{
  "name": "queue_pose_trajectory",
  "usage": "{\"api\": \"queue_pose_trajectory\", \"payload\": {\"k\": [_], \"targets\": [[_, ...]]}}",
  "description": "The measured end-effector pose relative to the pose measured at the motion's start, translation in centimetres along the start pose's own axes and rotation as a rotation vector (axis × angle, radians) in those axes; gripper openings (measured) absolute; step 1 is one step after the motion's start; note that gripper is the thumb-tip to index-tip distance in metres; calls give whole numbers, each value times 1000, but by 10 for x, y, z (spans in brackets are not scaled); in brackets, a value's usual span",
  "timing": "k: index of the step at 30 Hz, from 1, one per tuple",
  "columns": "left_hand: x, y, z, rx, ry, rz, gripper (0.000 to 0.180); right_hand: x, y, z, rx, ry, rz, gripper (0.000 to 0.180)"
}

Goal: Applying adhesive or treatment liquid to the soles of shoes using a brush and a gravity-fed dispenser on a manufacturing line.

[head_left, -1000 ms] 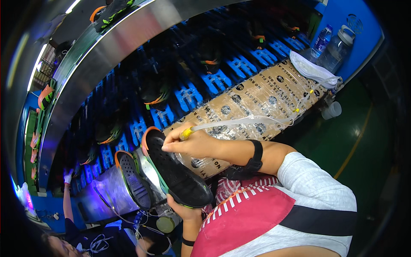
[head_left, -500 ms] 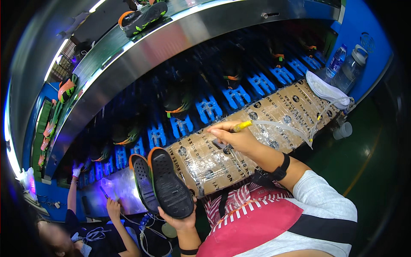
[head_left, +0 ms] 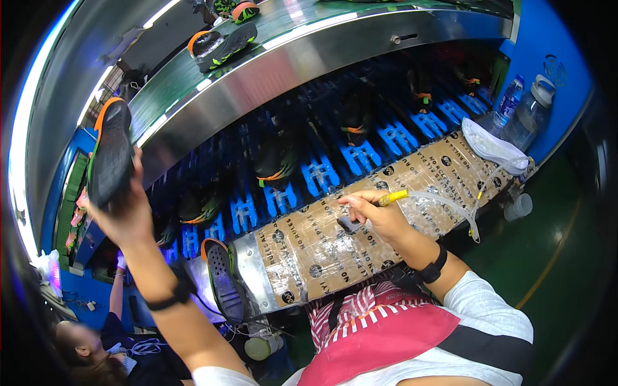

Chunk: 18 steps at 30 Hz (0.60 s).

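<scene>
My left hand (head_left: 132, 209) is raised at the far left, gripping a black shoe sole (head_left: 111, 151) with an orange rim by its lower part. Over the cardboard-covered bench, my right hand (head_left: 376, 215) closes round a tube-fed applicator (head_left: 393, 197) with a yellow end. A clear hose (head_left: 444, 202) runs from it to the right. Below those fingers shows a small dark flat piece (head_left: 348, 224), perhaps the applicator's tip. A second black sole (head_left: 225, 283) with holes at its heel and an orange rim lies on the bench's metal end (head_left: 254, 270), left of the cardboard.
Blue holders (head_left: 320, 177) carry dark shoe uppers along a line behind the bench. Above runs a green belt (head_left: 309, 19) bearing shoes (head_left: 222, 48). Bottles (head_left: 529, 112) and a white curved piece (head_left: 492, 147) sit at right. A co-worker (head_left: 96, 350) is at lower left.
My left hand has lifted one sole from beside the other and carried it up and left. My right hand has shifted slightly right with the applicator. The co-worker's nearer arm has withdrawn from the bench.
</scene>
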<state>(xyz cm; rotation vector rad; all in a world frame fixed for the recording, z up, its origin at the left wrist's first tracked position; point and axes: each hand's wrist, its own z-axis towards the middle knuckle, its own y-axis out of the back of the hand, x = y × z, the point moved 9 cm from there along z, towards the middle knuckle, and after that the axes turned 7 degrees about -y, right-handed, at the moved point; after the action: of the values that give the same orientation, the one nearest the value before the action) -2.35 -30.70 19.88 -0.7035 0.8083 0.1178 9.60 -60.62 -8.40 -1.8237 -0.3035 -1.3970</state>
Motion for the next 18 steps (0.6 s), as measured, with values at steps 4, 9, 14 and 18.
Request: {"api": "queue_pose_trajectory", "payload": {"k": [4, 9, 14, 18], "targets": [[3, 41, 80, -261, 114, 290, 68, 8, 14, -7, -28, 28, 18, 26], [-21, 68, 59, -520, 53, 759, 66, 5, 39, -12, -99, 13, 75, 24], [-41, 45, 24, -561, -203, 1244, 88, -8, 42, -9, -75, -22, 101, 25], [-37, 13, 28, -293, -536, 1449, 96, -10, 46, -8, -94, -38, 125, 26]]}}
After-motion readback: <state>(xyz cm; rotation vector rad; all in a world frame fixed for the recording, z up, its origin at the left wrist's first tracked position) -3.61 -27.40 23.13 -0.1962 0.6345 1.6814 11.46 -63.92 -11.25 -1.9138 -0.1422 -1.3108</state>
